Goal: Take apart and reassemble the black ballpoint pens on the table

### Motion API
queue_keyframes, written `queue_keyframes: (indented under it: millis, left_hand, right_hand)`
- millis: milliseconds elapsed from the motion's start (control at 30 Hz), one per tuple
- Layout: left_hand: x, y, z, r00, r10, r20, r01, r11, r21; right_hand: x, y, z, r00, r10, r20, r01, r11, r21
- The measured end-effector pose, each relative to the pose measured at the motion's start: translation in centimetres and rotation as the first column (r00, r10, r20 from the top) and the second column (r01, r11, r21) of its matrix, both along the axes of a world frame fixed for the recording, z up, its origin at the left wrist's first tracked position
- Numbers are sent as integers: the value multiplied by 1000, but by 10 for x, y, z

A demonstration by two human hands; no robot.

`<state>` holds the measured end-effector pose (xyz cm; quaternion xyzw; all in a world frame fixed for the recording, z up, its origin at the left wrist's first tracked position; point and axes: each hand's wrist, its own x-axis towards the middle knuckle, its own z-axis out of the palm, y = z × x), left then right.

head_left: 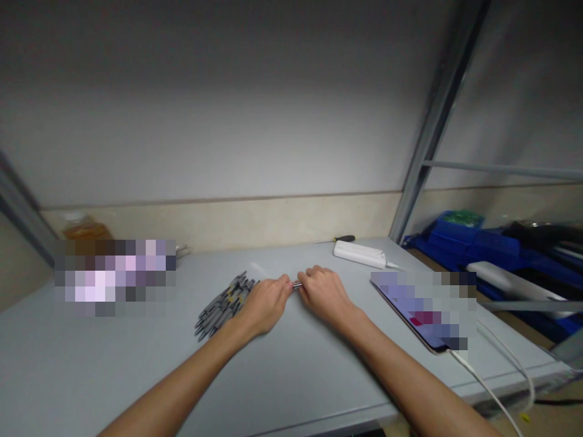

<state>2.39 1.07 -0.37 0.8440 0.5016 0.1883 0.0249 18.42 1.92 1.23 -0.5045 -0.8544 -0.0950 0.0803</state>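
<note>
Left hand (266,303): resting on the worktop (136,364); fingers curling shut around one end of a thin pen-like piece (297,284); lying just right of the pile of pens (225,303), wrist touching or nearly touching it.
Right hand (325,291): facing the left hand, knuckles up; fingers closing on the other end of the same thin piece; fingertips of both hands nearly meeting.
Thin piece: showing only as a short metallic stretch between the two hands, just above the worktop near its middle; too small and blurred for telling its parts.
Pile of pens: lying loose on the worktop, grey barrels with dark tips, fanning toward the near left.
Power strip (359,254): white, sitting near the back edge, well right of the hands; white lead running off its right end.
Screwdriver (339,239): small, dark handle, lying just behind the power strip.
Phone (410,315): lying flat at the right of the worktop, screen blurred out; white cable (487,388) plugging into its near end and trailing over the edge.
Bottle (86,229): amber, standing at the back left, partly hidden behind a blurred patch.
Blue crates (460,243): sitting beyond the worktop at the right, behind a grey metal upright (432,127).
</note>
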Motion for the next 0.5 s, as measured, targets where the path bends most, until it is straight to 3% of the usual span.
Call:
queue_keyframes:
  millis: [200,367,500]
  left_hand:
    - [-14,6,0,986,-135,98,119,981,155]
    - [-16,11,-3,980,-96,177,71,987,143]
    - [-15,11,-4,989,-45,142,32,995,91]
  right_hand:
    - [6,0,-4,999,37,-37,-34,995,89]
    - [8,2,-4,991,135,-22,-131,985,114]
    - [9,5,-2,986,164,-10,-163,985,58]
